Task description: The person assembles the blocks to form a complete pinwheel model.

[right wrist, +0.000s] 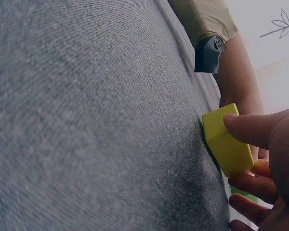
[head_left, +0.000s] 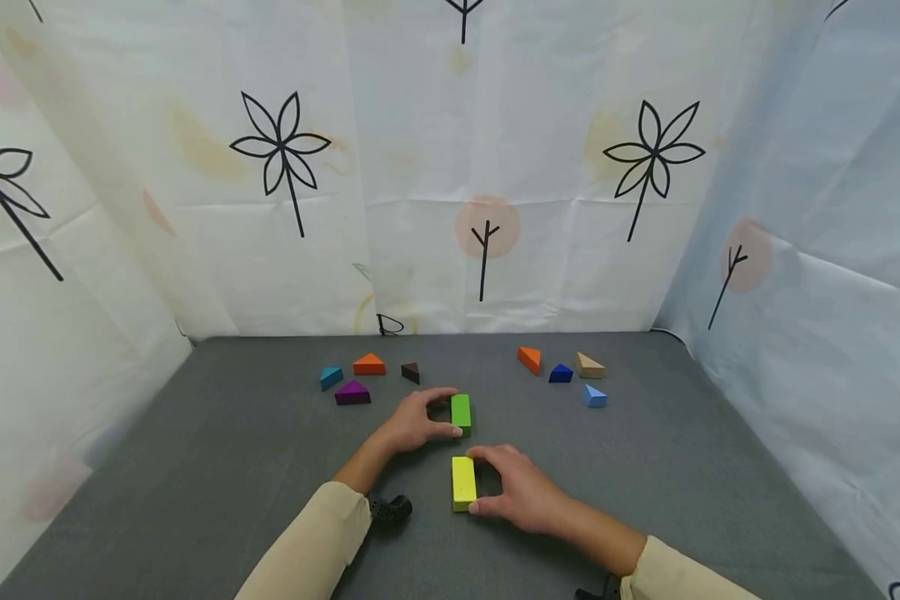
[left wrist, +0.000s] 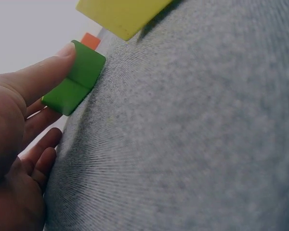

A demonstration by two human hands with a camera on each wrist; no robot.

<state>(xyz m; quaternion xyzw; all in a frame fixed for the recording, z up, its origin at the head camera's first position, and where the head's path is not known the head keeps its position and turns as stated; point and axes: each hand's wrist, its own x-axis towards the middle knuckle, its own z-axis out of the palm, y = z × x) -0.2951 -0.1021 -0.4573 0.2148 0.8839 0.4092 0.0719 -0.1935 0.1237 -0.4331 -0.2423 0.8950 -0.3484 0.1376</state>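
Near the middle of the grey table, my left hand (head_left: 415, 421) pinches a green rectangular block (head_left: 461, 414) by its two ends, thumb on the near one. Closer to me, my right hand (head_left: 523, 490) holds a yellow rectangular block (head_left: 462, 483) the same way, thumb at the near end. A gap separates the two blocks, the green one lying farther away. In the left wrist view the thumb presses the green block (left wrist: 79, 72), with part of the yellow block (left wrist: 123, 17) above. The right wrist view shows thumb and fingers on the yellow block (right wrist: 226, 142).
Behind on the left lie teal (head_left: 331, 377), orange (head_left: 369, 364), purple (head_left: 352, 392) and dark brown (head_left: 411, 372) wedges. On the back right are orange (head_left: 529, 359), dark blue (head_left: 561, 373), tan (head_left: 589, 366) and light blue (head_left: 594, 396) wedges. Printed curtains (head_left: 412, 167) border the table (head_left: 232, 467).
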